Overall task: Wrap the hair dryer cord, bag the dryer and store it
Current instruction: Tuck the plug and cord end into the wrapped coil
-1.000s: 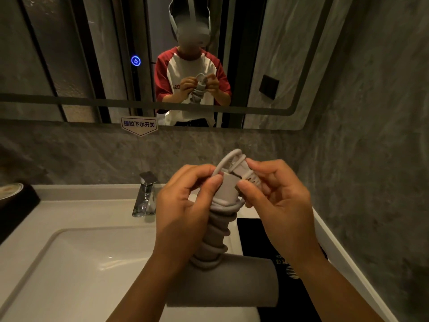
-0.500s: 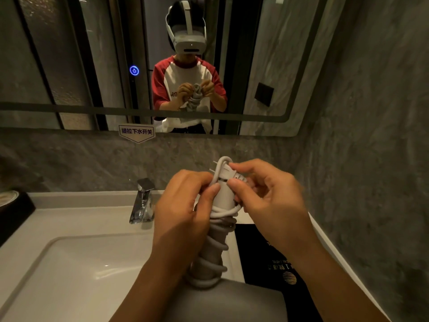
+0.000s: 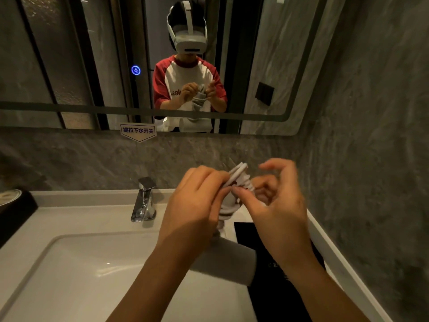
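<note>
Left hand (image 3: 192, 205) gripping the hair dryer (image 3: 227, 261) above the sink (image 3: 58, 252), right hand (image 3: 278, 205) blurred, hold unclear, we should tuck the cord (image 3: 239, 173) tight.

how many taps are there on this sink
1: a chrome tap at the back of the sink, left of the left hand. That hand could hide another.

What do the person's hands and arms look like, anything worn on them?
The left hand and right hand are bare: no gloves, and no ring or watch shows. The forearms are uncovered too. The mirror shows a white T-shirt with short red sleeves ending above the elbows.
</note>
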